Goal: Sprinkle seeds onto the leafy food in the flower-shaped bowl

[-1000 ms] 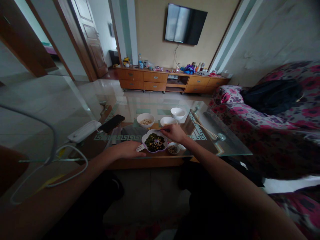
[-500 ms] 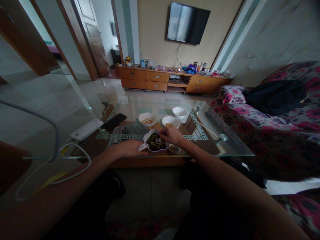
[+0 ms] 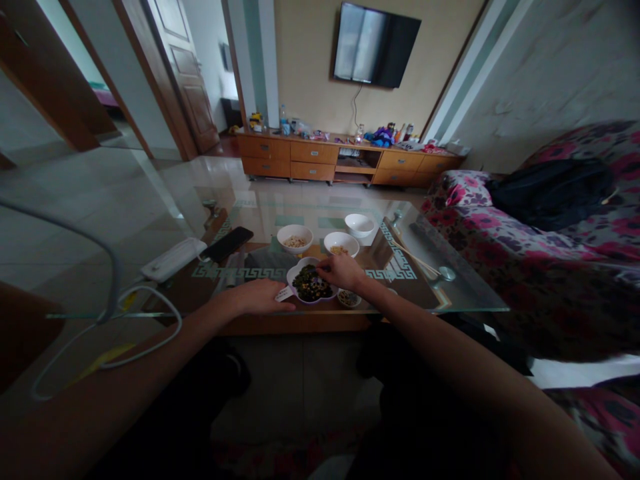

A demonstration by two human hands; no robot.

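A flower-shaped dish (image 3: 291, 275) with a pale rim and short handle sits near the front edge of the glass table, holding dark, green and yellowish small pieces. My left hand (image 3: 263, 297) is closed at its handle, thumb on the near side. Over the dish's far right side, my right hand (image 3: 343, 272) is pinched, fingertips at the contents; whatever they hold is too small to make out. Beside it on the right stands a small bowl (image 3: 349, 299) of mixed bits. Behind are a white bowl (image 3: 284, 245) with pale pieces and another white bowl (image 3: 353, 248) with yellowish pieces.
Farther back stands a third white bowl (image 3: 359, 225). Chopsticks (image 3: 417, 260) lie at the right of the glass table (image 3: 465, 297). A black phone (image 3: 229, 244) and a white power strip (image 3: 173, 259) with a cable lie left. A flowered sofa (image 3: 495, 267) is at the right.
My right hand has shifted very slightly left over the dish, fingers still pinched. My left hand and the dish stay in place.
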